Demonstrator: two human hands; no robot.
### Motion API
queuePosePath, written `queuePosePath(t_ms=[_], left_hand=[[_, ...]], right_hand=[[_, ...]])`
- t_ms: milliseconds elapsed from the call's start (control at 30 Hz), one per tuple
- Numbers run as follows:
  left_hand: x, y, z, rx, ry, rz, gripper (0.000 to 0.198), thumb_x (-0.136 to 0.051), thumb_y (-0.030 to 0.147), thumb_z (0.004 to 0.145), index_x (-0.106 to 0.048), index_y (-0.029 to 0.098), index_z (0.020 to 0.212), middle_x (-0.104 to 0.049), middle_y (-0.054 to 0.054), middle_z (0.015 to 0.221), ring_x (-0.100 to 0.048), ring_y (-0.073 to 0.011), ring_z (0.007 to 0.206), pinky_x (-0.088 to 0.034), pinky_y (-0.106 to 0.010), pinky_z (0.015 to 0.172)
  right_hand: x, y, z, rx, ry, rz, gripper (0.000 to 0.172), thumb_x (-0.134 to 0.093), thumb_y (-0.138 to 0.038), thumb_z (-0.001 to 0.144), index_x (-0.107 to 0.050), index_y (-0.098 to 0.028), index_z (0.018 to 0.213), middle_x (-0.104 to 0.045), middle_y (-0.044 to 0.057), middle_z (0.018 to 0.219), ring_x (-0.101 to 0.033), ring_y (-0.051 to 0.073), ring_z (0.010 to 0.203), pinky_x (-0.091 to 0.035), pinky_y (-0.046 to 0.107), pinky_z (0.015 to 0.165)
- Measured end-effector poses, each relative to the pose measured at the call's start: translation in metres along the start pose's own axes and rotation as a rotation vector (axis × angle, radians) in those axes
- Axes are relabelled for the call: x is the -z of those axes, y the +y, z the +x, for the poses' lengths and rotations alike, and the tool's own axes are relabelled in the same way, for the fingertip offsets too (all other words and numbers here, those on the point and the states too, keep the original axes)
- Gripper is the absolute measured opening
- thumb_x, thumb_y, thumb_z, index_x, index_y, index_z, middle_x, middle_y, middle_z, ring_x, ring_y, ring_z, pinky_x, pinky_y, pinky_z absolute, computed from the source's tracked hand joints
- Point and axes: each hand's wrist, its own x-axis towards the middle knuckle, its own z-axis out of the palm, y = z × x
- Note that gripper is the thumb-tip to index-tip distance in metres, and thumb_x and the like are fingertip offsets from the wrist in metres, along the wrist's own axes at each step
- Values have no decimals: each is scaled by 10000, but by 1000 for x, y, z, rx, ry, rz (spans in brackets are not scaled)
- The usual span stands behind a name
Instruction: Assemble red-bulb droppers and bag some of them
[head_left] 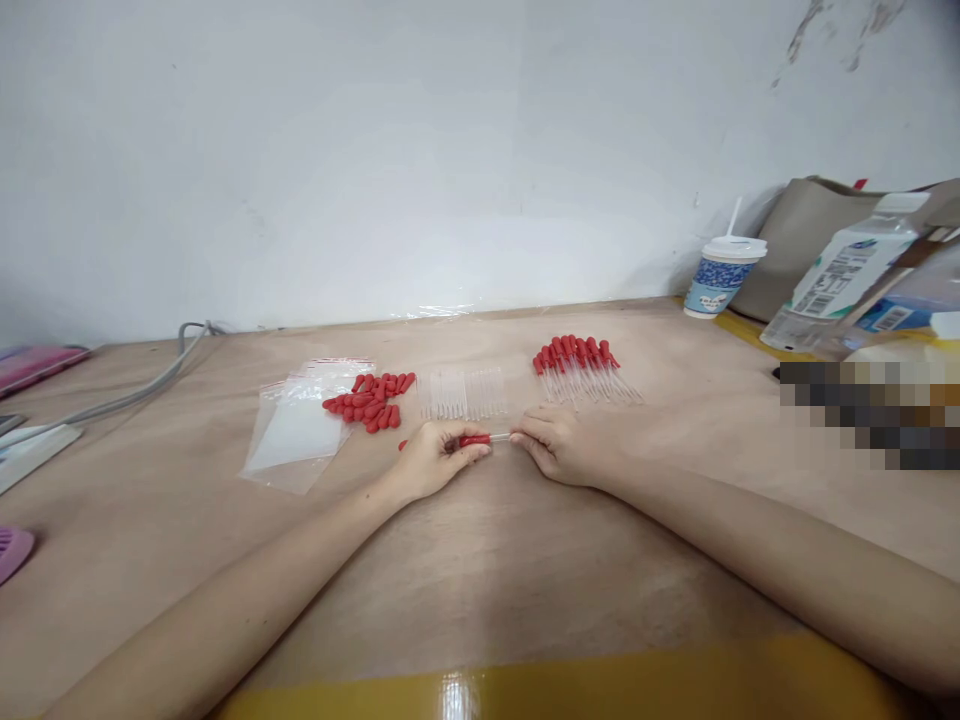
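Left fingers (469,456) grip a red bulb (474,440); right fingers (534,432) hold a clear tube (500,437).

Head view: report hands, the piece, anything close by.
Left hand pinching red bulb. Right hand pinching clear tube. Tube lined up with bulb, seating depth unclear. Loose tubes just beyond hands.

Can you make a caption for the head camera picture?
Red bulb in left hand's grip, clear tube in right hand's grip.

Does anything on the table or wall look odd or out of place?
A few small things. Dark smears mar the pale wall at upper right. One red bulb, partly hidden by the left hand, lies apart from the pile of red bulbs. I see no spill. A pixelated patch at right hides what lies there.
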Motion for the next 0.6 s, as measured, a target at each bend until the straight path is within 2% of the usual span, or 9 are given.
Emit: queuePosePath(t_ms=[367,600], left_hand=[[0,2,0,-58,25,49,198,-579,286,803,-686,149,898,-700,-37,813,-628,-149,705,-508,-257,666],[0,1,-1,-93,32,77,201,-576,282,812,-687,150,917,-710,-53,870,-651,-163,755,-521,-275,709]], right_hand=[[2,-6,3,-120,-72,40,306,-367,-260,908,-589,-151,727,-583,40,654,-483,120,589,-326,228,564],[1,-8,4,-211,-165,147,309,-365,-255,913,-570,-162,702,-569,10,612,-460,101,540,-309,219,539]])
